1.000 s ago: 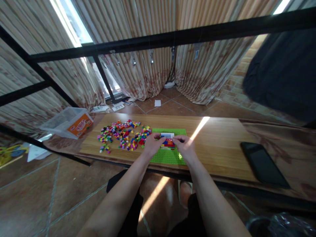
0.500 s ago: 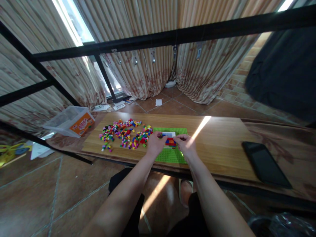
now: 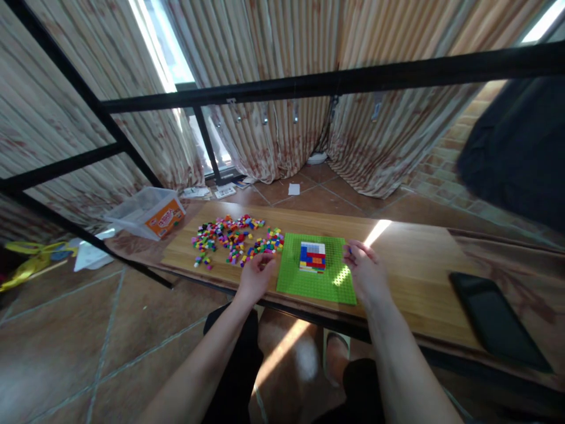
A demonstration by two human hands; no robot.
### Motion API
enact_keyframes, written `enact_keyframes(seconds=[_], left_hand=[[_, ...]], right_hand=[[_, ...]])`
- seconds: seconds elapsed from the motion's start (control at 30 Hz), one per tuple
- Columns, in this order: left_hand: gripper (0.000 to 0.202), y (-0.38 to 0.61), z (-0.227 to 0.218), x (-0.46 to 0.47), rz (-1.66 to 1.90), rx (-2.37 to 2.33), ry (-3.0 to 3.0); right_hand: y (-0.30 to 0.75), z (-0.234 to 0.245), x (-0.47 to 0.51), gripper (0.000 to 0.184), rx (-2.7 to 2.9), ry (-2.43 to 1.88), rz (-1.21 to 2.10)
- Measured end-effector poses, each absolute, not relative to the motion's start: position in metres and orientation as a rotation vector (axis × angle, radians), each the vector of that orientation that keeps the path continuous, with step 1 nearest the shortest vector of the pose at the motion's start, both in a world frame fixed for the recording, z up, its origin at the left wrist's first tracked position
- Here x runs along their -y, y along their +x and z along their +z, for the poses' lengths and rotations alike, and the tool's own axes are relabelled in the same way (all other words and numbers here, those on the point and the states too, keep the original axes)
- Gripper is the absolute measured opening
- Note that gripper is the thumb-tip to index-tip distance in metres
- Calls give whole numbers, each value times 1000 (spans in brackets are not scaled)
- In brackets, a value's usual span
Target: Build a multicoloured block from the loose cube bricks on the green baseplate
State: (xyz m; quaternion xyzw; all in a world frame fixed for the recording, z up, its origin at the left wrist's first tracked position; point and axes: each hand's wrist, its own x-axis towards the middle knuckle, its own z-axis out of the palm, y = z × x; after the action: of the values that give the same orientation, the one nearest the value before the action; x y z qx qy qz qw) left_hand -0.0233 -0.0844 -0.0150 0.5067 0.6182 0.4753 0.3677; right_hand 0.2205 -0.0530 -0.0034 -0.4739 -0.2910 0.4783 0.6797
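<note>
The left hand [image 3: 255, 280] is partly open, its thumb and fingers [image 3: 264, 258] set a little apart, with nothing visible in the gap. The right hand [image 3: 368, 274] has its fingers bent and their tips drawn close together; whether they pinch a small brick, I cannot tell.

Between the two sets of fingers, clear of both, stands a rectangular brick build [image 3: 312, 257], white along its far side, blue on the left, red and orange toward the right. It sits on a green studded baseplate [image 3: 291, 285], whose right edge lies by the right fingertips and whose left edge is just beside the left thumb.

Loose toy bricks [image 3: 241, 238] in many colours spread beyond and to the left of the left fingers, the nearest ones just past them. Farther left of those fingers is a clear plastic bin [image 3: 136, 217] with an orange label [image 3: 165, 218]. Well right of the right fingers, a black touchscreen device [image 3: 494, 318] lies across the edge of the wooden tabletop [image 3: 419, 265].
</note>
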Motion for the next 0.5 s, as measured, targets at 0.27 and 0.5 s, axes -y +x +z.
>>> enact_keyframes(seconds=[0.27, 0.5], left_hand=[[19, -68, -26, 101, 1220, -1734, 1296], [10, -67, -35, 96, 1281, -1807, 1263]], right_hand=[[175, 13, 84, 31, 991, -900, 1430], [124, 3, 98, 34, 1285, -1127, 1581]])
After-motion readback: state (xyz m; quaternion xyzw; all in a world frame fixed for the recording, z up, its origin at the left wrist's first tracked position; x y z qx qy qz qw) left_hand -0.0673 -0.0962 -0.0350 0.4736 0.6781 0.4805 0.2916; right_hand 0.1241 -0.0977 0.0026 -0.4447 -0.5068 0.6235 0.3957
